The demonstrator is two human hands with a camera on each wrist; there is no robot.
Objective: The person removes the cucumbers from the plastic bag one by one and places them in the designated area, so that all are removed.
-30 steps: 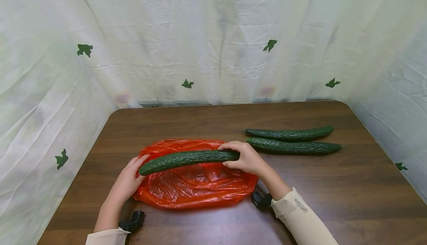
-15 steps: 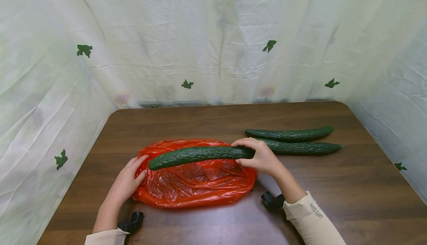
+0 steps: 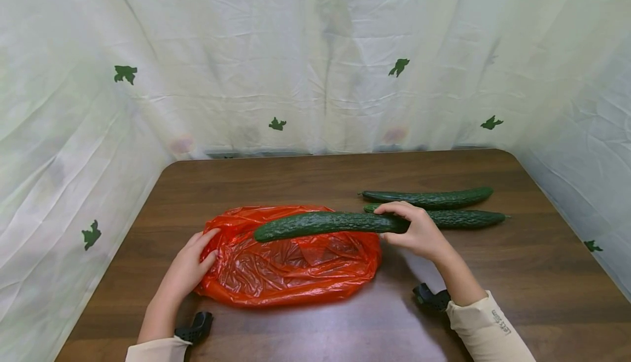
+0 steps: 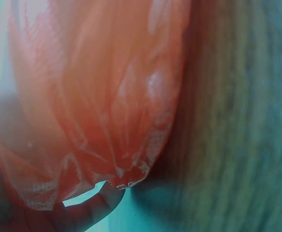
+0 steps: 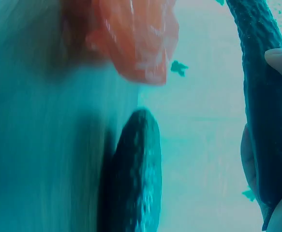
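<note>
A long dark-green cucumber [image 3: 320, 224] hangs over a red plastic bag [image 3: 291, 293], its left end above the bag's mouth. My right hand [image 3: 421, 236] grips this cucumber by its right end, beyond the bag's right side; in the right wrist view the thumb lies across the cucumber [image 5: 266, 96]. At the bag's left end my left hand [image 3: 184, 269] holds the rim with thumb and fingers. Up close in the left wrist view, the bag's crumpled film [image 4: 107, 87] hides part of that hand.
Two more cucumbers lie side by side on the wooden table [image 3: 276, 178] at the right: a far one [image 3: 434, 199] and a nearer one [image 3: 468, 219], partly behind my right hand. A pale curtain [image 3: 315, 77] with green bird shapes stands behind the table.
My right hand has moved to the right and slightly away with the cucumber, drawing its left end off from my left hand. The left hand and bag have barely moved.
</note>
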